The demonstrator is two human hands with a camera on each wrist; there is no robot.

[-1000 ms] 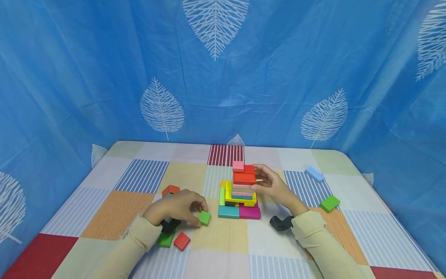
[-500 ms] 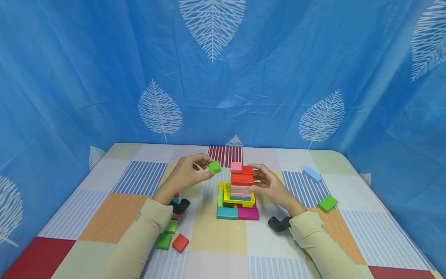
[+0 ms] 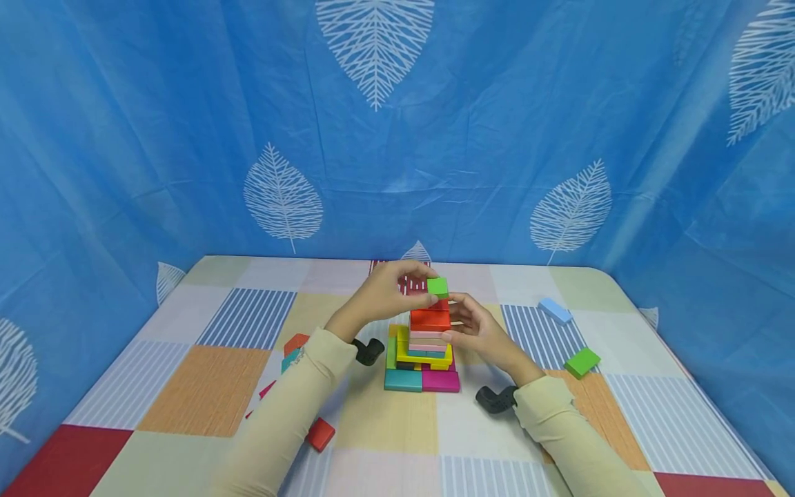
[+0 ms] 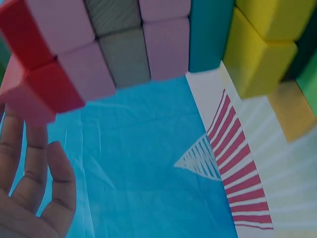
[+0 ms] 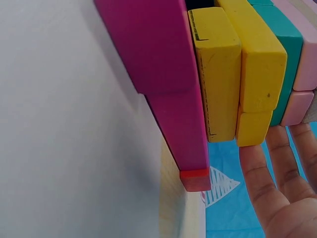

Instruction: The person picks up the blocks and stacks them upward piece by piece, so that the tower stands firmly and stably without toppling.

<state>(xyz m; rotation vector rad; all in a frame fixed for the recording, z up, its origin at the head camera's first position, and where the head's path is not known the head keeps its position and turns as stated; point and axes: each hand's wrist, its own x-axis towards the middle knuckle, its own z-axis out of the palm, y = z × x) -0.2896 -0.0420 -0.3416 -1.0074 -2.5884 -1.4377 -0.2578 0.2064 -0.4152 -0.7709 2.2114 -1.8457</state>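
Observation:
A tower of coloured wooden blocks stands on the table, its upper part a red block [image 3: 430, 319] over pink and wood-coloured layers. Yellow blocks [image 5: 218, 74] lie below these, above a teal block [image 3: 403, 380] and a magenta block [image 3: 440, 382] at the bottom front. My left hand [image 3: 391, 293] pinches a small green block [image 3: 437, 287] at the tower's top right. From the head, this hand hides the pink block [image 4: 25, 94] on top. At the tower's right side, my right hand [image 3: 484, 335] touches the upper layers with thumb and extended fingers.
Left of the tower lie an orange block [image 3: 295, 342], a teal piece [image 3: 289, 359] and a red block [image 3: 321, 434], partly behind my left sleeve. A light blue block [image 3: 555, 310] and a green block [image 3: 582, 362] lie at the right. A blue curtain [image 3: 397, 172] hangs behind.
My left hand has lifted the small green block from the table and carried it up and rightward to the tower's top. The right hand stays at the tower's side.

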